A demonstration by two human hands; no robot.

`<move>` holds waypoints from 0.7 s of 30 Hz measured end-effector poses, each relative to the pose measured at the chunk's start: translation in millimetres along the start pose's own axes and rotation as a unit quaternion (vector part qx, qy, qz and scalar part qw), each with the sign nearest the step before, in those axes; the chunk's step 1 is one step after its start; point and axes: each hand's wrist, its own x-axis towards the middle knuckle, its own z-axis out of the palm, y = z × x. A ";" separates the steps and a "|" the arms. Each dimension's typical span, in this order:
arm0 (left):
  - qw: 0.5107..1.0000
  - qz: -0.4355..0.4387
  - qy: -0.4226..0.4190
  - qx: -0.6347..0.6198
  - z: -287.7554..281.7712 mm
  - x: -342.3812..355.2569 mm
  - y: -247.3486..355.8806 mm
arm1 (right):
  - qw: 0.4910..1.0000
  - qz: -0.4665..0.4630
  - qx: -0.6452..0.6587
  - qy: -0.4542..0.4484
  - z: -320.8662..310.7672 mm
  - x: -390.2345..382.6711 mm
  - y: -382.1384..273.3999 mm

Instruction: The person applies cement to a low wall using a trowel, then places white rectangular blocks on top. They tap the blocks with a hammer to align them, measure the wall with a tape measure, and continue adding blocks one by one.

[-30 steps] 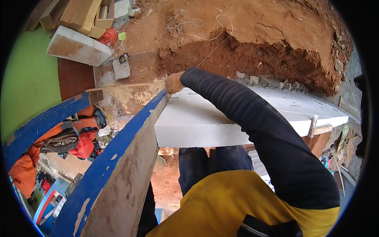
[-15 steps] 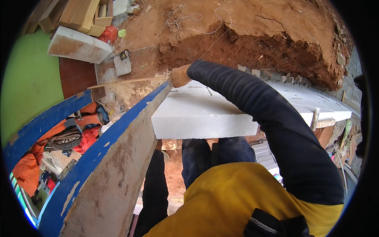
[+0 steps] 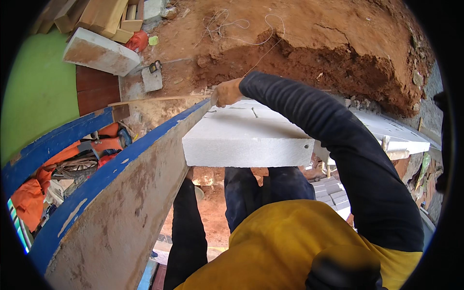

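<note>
A white lightweight concrete block wall [image 3: 246, 152] stands in front of me, its pale top running away from me. My right arm reaches over it. At its far left corner, my right hand [image 3: 227, 93] is closed, its fingers curled down by the end of a blue-edged wall [image 3: 130, 188]. What those fingers hold is hidden. A thin string [image 3: 258, 64] passes down behind the right sleeve near that hand. Low by the blue-edged wall, under the block's near face, only a sliver of my left hand [image 3: 189, 173] shows; its fingers are hidden.
More white blocks [image 3: 386, 128] continue at right, with a small wooden stick [image 3: 385, 143] against them. Beyond lies a red earth bank [image 3: 314, 58]. Timber boards [image 3: 99, 19] and a loose block [image 3: 100, 52] lie far left. Orange cloth [image 3: 26, 198] and tools fill the space left of the blue-edged wall.
My right hand has shifted slightly right, and more of it shows. The right sleeve has moved too, uncovering a small hole near the block's right end. The view has tilted a little.
</note>
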 end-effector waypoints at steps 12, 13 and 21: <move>0.989 0.029 -0.091 0.111 -25.9 -34.7 115.7 | 0.998 0.038 0.037 0.024 -33.6 -65.2 -106.4; 0.985 0.033 -0.110 0.130 -28.3 -37.2 130.2 | 0.998 0.022 -0.029 0.055 -37.1 -81.5 -122.5; 0.908 0.121 -0.290 0.276 14.1 -11.7 258.5 | 0.932 0.051 -0.252 0.254 67.0 -202.0 -228.7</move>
